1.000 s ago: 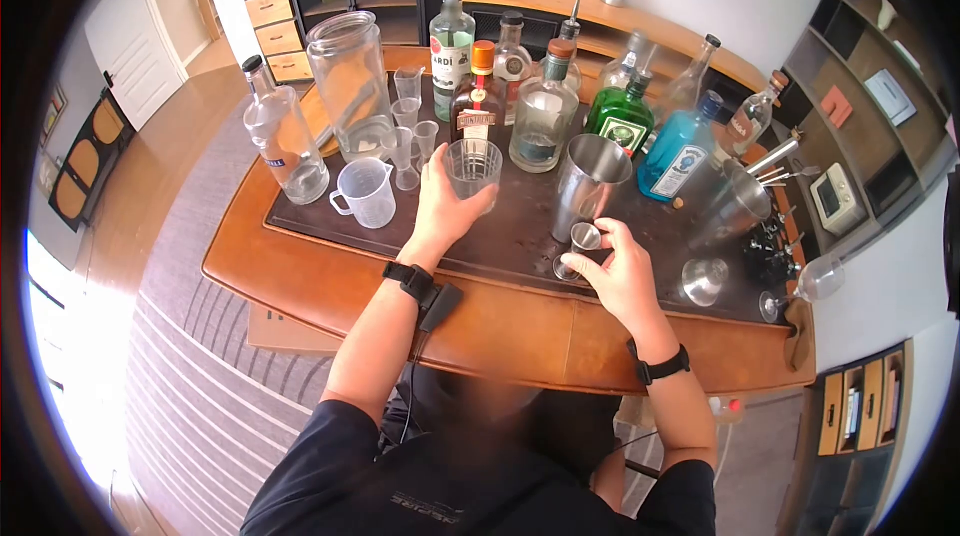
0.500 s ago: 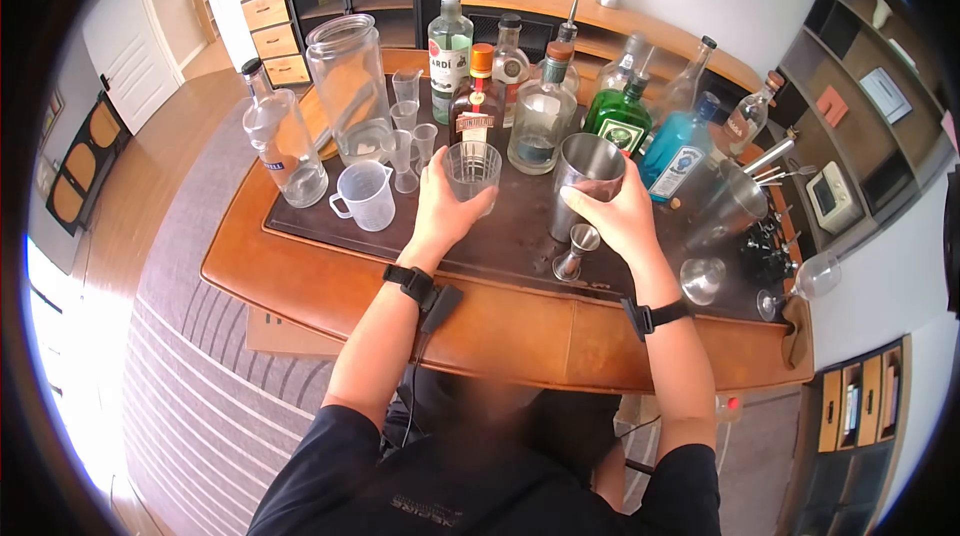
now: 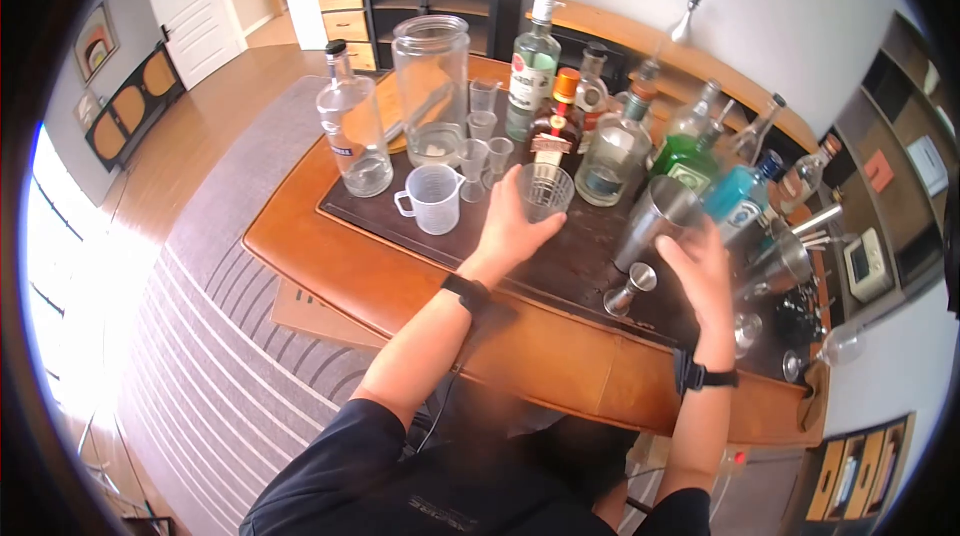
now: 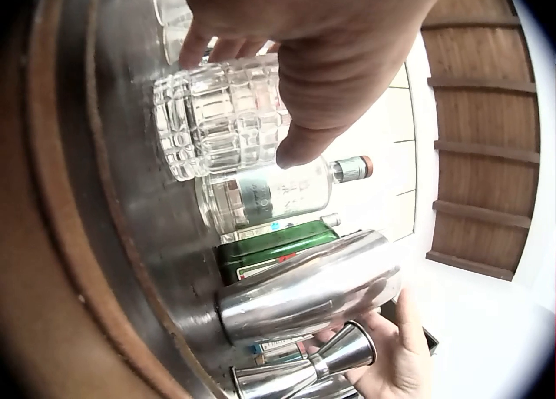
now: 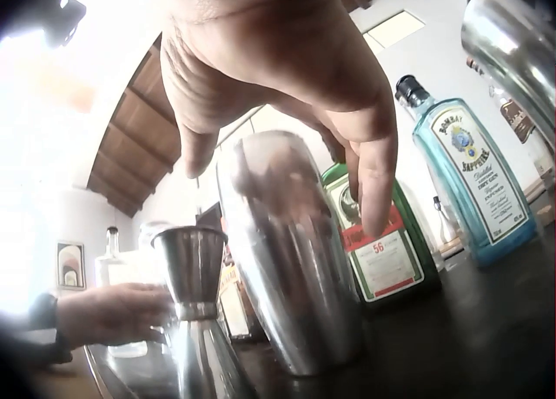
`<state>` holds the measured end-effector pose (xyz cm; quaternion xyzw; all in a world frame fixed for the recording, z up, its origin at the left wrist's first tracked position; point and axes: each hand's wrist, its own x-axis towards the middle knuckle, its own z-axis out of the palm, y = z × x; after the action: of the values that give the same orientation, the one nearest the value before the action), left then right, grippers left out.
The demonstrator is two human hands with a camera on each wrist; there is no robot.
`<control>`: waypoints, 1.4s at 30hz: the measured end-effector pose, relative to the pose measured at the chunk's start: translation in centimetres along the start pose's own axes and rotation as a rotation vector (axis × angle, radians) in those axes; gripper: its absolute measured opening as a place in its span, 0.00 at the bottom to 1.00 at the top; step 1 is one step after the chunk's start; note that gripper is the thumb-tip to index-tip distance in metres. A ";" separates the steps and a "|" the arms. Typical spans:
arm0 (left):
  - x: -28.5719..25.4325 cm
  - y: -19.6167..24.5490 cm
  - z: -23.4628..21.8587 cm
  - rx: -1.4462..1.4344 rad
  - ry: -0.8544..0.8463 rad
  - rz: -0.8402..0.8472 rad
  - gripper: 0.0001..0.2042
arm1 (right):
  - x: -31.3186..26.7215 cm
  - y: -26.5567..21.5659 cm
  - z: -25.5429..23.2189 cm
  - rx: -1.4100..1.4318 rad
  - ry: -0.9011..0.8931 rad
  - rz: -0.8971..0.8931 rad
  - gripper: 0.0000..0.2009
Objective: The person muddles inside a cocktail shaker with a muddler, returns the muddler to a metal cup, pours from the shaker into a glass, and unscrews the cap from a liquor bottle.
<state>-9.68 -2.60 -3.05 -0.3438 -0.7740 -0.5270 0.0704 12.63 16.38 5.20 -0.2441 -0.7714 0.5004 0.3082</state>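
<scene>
The two hands were apart from each other; the left hand (image 3: 515, 226) was clamped on a clear patterned glass (image 3: 547, 191), thumb on one side and fingers on the other; the glass stood upright on the dark mat (image 3: 570, 271) of the table (image 3: 375, 281). The right hand (image 3: 700, 271) was spread, thumb and fingers parted, beside the upper part of a metal shaker (image 3: 650, 226); contact between the two could not be determined. A double-ended jigger (image 3: 628, 289) stood upright on the mat, on the near side of the shaker; a green bottle (image 5: 382, 269) and a blue bottle (image 5: 476, 177) stood beyond the shaker; a measuring jug (image 3: 433, 201) stood to the left of the glass.
</scene>
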 end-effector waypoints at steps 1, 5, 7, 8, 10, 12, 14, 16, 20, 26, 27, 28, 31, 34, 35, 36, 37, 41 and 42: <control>-0.1 0.4 -0.2 -0.009 -0.004 -0.014 0.52 | -0.4 0.1 -0.7 0.014 0.037 0.041 0.44; -0.2 1.3 -0.6 -0.062 -0.065 -0.107 0.54 | -1.6 1.0 -2.8 0.070 0.042 0.170 0.33; -0.3 1.3 -0.8 -0.065 -0.088 -0.129 0.54 | -1.8 1.2 -3.2 0.055 -0.061 0.215 0.31; -0.3 1.4 -0.9 -0.053 -0.084 -0.130 0.54 | -2.0 1.5 -3.2 0.065 -0.069 0.213 0.31; -0.4 1.7 -1.0 -0.052 -0.095 -0.155 0.54 | -2.3 2.0 -3.2 0.045 -0.158 0.252 0.27; -0.4 1.8 -1.0 -0.042 -0.092 -0.156 0.54 | -2.5 2.6 -3.3 0.020 -0.180 0.247 0.25; -0.3 1.8 -0.8 -0.036 -0.097 -0.156 0.54 | -2.8 2.4 -3.2 -0.027 -0.190 0.244 0.21; -0.3 1.7 -0.8 -0.008 -0.082 -0.142 0.54 | -2.9 2.2 -3.2 -0.029 -0.199 0.224 0.20; -0.3 1.5 -0.7 0.003 -0.067 -0.109 0.53 | -3.1 2.2 -3.0 -0.037 -0.196 0.153 0.17; -0.3 1.8 -0.8 0.026 -0.064 -0.114 0.52 | -3.0 2.9 -3.0 -0.070 -0.193 0.142 0.13; -0.4 1.9 -0.8 0.025 -0.063 -0.126 0.52 | -3.0 2.7 -3.0 -0.071 -0.190 0.142 0.13; -0.4 2.0 -0.8 0.023 -0.063 -0.124 0.52 | -3.1 2.4 -2.9 -0.046 -0.194 0.152 0.12; -0.8 2.1 -0.8 0.048 -0.003 -0.065 0.51 | -3.0 2.1 -3.0 -0.003 -0.197 0.174 0.10; -1.0 2.2 -0.9 0.083 0.121 0.048 0.46 | -2.9 2.3 -3.2 -0.009 -0.235 0.173 0.11; -0.9 2.3 -1.0 0.106 0.195 0.130 0.42 | -2.8 2.7 -3.2 -0.033 -0.272 0.163 0.13; -0.9 2.5 -1.2 0.132 0.270 0.211 0.39 | -2.7 3.2 -3.2 -0.054 -0.282 0.154 0.12; -0.9 2.7 -1.4 0.137 0.283 0.209 0.39 | -2.6 3.8 -3.2 -0.055 -0.292 0.144 0.12; -0.7 5.8 -2.3 -0.012 0.352 0.273 0.29 | -2.4 4.2 -3.2 -0.134 -0.324 0.112 0.10; -0.5 7.1 -2.9 -0.076 0.309 0.305 0.28 | -2.4 4.1 -3.2 -0.152 -0.312 0.106 0.09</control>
<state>-5.76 -3.86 3.48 -0.3745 -0.6727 -0.5855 0.2540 16.87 18.23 1.81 -0.2265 -0.8315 0.4878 0.1388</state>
